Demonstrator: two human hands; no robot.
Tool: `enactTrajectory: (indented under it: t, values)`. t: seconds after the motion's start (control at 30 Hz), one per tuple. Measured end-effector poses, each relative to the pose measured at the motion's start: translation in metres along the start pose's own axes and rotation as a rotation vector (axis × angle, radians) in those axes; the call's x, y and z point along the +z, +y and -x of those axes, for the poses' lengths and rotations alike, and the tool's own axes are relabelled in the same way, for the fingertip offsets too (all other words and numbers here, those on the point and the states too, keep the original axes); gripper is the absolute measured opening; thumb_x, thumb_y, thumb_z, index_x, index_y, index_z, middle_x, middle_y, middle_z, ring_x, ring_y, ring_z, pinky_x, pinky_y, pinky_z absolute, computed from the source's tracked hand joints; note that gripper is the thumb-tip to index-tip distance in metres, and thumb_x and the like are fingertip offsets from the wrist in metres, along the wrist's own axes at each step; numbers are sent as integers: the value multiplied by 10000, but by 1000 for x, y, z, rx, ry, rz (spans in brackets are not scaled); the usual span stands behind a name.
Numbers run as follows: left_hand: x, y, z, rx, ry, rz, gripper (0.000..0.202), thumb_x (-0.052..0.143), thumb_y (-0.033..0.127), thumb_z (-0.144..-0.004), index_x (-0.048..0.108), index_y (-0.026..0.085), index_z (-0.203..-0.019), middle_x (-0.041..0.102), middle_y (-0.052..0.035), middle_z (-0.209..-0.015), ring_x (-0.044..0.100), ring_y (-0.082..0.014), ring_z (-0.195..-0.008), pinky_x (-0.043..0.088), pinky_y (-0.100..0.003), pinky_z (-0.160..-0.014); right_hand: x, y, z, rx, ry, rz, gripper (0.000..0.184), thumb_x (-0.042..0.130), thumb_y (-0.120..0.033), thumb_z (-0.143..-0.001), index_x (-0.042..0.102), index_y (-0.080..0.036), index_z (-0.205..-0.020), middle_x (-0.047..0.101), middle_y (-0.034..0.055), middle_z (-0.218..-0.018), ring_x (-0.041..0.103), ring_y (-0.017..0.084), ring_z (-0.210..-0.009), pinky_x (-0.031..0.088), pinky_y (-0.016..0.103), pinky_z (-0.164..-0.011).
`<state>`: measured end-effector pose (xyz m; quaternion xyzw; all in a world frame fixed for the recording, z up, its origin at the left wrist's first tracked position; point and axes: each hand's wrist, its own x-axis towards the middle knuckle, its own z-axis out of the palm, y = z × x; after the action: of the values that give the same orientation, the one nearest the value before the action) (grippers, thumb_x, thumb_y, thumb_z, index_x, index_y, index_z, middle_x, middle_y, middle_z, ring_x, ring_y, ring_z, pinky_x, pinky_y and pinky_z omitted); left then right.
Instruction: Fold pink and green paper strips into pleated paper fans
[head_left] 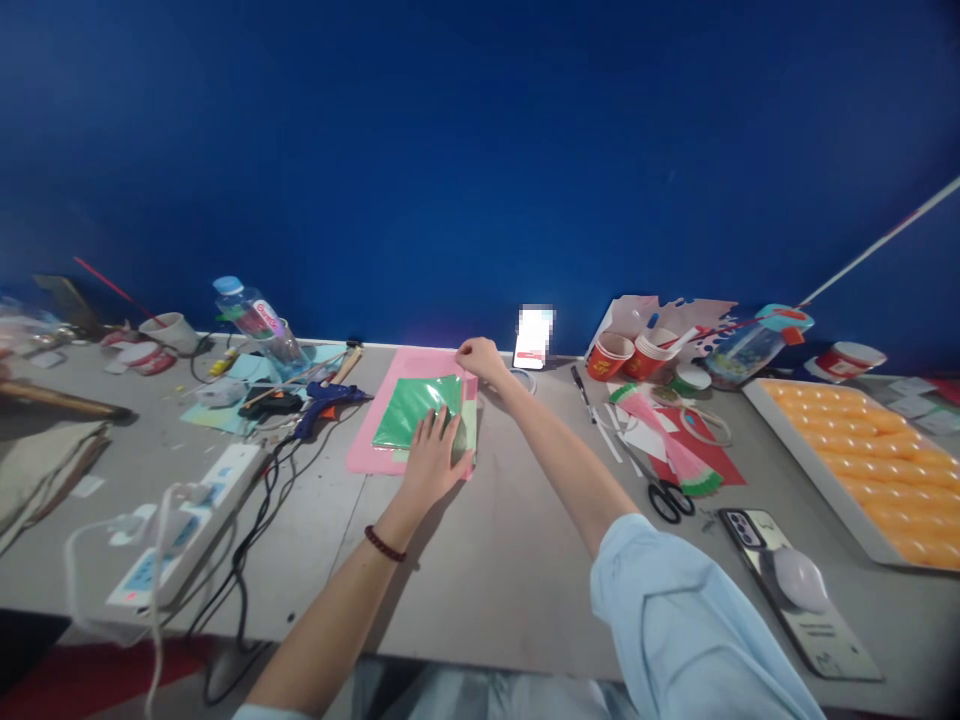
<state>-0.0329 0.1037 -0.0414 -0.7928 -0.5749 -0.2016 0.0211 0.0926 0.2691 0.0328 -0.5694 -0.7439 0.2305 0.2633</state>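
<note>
"Pale-blue sleeve (675,610) closest to us, on the right arm. Where does that arm end?"

"At the right hand (480,358), curled at the upper right corner of the pink sheet (375,440). I can't tell whether its fingers pinch anything."

"And the left hand (435,450)?"

"Spread flat, palm down, grasping nothing. It rests on the glossy green sheet (405,405), which lies over the pink one on the table (525,580), with a pale green sheet (469,420) showing at the right."

"How would you do this well?"

"I'd press lightly with the left palm, fingers wide, so nothing slides or creases, and let the right hand handle one layer at a time."

"Any writing?"

"Little I can read. The bottle (255,315) beyond the blue glue gun (322,400) has red lettering, too blurred to name. Gold marks on the red cup (609,357) are unclear. The upright phone (532,345) is partly pixelated; the phone lying down (825,635) carries print too small to make out."
</note>
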Motion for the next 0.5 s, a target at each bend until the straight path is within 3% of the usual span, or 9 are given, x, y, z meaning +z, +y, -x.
enactTrajectory:
  t: [0.17,0.3,0.4,0.5]
  values:
    - [-1,1,0,-14,-5,10,543,511,404,-842,449,126,-1305,352,-191,-1437,300,-372,-1331,272,-542,-1061,-27,-23,-4,-59,129,-44,241,463,-171,-782,679,-180,-886,691,47,-918,605,159,-840,453,257,-794]
    - [0,0,1,-19,-10,-2,518,504,398,-846,473,115,-1279,359,-199,-1429,307,-368,-1328,280,-527,-1064,-59,-37,2,-217,376,-222,203,440,-208,-822,634,-163,-860,668,31,-809,596,138,-745,473,284,-766]
    - [1,-1,1,-17,-5,12,486,492,370,-855,479,115,-1268,369,-203,-1420,318,-355,-1325,283,-525,-1063,-90,-36,13,-309,531,-416,173,472,-256,-831,605,-160,-886,636,24,-844,591,121,-767,491,287,-756]
    - [-3,-1,0,-18,19,72,492,525,379,-836,485,130,-1259,407,-192,-1395,336,-347,-1315,273,-534,-1066,-118,-22,32,-256,552,-669,175,520,-297,-809,588,-170,-908,610,-8,-768,595,105,-687,524,264,-647]
